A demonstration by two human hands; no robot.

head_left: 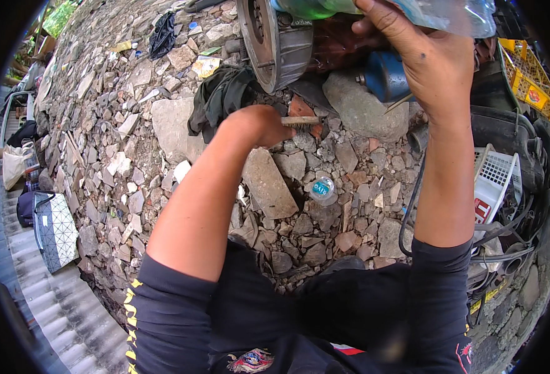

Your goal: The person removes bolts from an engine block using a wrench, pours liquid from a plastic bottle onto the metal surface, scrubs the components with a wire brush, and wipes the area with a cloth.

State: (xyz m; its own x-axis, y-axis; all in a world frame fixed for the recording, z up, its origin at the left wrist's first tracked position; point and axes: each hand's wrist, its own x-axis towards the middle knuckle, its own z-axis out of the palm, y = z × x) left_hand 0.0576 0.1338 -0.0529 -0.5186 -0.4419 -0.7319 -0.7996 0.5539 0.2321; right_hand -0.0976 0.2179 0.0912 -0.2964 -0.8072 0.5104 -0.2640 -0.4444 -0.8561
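Note:
My left hand (257, 124) is closed around a wooden-backed brush (303, 121) with dark bristles facing down, held just above the rubble. My right hand (434, 68) grips a clear plastic bottle (453, 17) that lies sideways at the top edge, with a green tint at its left end. Below the bottle stands a round, greasy metal housing (281, 53) with a flanged face, in front of my hands. A blue cylinder (387, 76) sits beside it, partly behind my right hand. Dark cloth (222, 96) lies next to my left wrist.
Broken stones cover the ground, with a large flat slab (269, 184) and a clear plastic cup (323, 189) between my arms. At right are a yellow crate (530, 78), a white basket (493, 181) and black cables. Corrugated sheeting (57, 305) and a white patterned bag (55, 230) lie left.

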